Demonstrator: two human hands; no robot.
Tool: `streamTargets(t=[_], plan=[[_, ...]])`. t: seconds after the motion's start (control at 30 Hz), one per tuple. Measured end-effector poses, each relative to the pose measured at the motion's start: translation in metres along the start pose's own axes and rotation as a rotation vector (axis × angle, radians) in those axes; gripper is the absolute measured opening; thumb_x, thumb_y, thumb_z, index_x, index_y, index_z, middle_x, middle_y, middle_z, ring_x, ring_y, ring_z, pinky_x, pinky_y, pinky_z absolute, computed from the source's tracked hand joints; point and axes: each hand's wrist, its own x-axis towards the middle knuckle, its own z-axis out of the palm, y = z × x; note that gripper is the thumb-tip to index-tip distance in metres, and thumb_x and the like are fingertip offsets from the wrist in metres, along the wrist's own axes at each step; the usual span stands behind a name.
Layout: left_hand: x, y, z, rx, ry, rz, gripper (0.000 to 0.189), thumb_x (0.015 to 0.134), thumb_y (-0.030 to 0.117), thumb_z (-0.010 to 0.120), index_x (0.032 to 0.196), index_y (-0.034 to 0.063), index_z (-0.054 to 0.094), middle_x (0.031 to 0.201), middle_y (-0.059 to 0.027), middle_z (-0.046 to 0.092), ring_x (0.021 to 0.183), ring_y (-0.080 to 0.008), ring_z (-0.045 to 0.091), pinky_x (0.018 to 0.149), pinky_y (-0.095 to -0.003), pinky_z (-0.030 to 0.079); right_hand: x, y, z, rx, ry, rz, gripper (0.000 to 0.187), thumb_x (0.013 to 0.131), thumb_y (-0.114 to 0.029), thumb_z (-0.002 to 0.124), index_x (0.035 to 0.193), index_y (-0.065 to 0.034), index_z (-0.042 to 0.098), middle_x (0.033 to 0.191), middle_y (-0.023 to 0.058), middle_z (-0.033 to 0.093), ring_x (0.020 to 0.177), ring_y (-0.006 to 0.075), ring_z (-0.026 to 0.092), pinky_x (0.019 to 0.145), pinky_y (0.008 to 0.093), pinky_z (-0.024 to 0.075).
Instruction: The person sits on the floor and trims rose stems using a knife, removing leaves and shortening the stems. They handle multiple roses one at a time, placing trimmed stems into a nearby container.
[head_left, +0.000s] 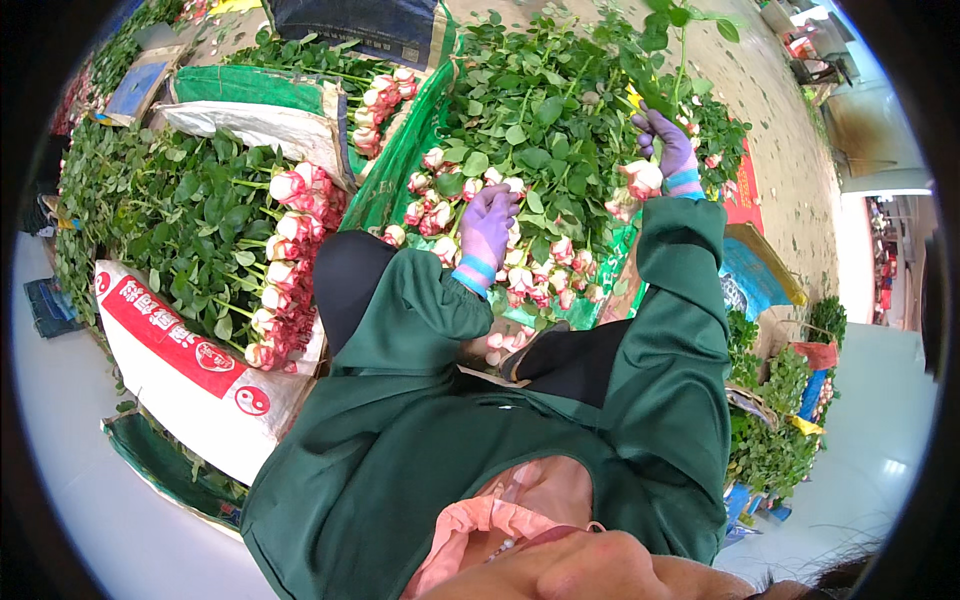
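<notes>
My right hand (666, 146), in a purple glove with a striped cuff, is raised over the right side of a heap of cut roses (555, 127). Its fingers close on the stem of a single rose. That rose's pale pink-edged bloom (641, 180) hangs by the wrist, and leafy stem (681, 64) rises beyond the fingers. My left hand (486, 229), gloved the same way, hovers low at the near edge of the heap, fingers curled among the blooms (517, 274). Whether it grips one is hidden. The heap lies on green woven sheeting (401, 161).
To the left, rose bundles (281, 262) lie stacked with blooms facing me, beside a white printed sack (187, 360). Behind stand a green-and-white sack wrap (247, 90) and a dark sack (360, 30). More leafy bundles (772, 435) stand at right. Fallen leaves dot the floor (780, 172).
</notes>
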Motion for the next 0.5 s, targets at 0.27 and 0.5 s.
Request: streamTargets(t=[0.27,0.5], plan=[[-0.017,-0.029,-0.001,0.104,-0.212,-0.21,0.025,0.096,0.026,0.052,0.11,0.0052,0.055,0.093,-0.0047,0.063,0.073,-0.0119,0.059,0.061,-0.0218,0.046,-0.172,0.106,0.032,0.04,-0.049,-0.096,0.043,0.093,-0.024,0.054,0.131,-0.0045,0.046,0.077,0.0108,0.065,0.047,0.0122,0.052,0.042,0.0261,0.0399],[-0.03,-0.054,-0.01,0.038,-0.458,-0.84,0.047,0.097,0.048,0.035,0.12,0.0117,0.054,0.096,-0.0054,0.065,0.061,-0.0206,0.062,0.049,-0.0358,0.05,-0.197,0.21,0.013,0.335,0.154,0.322,0.064,0.091,-0.021,0.061,0.143,-0.0131,0.024,0.097,0.0078,0.063,0.07,0.02,0.063,0.055,0.0313,0.055]])
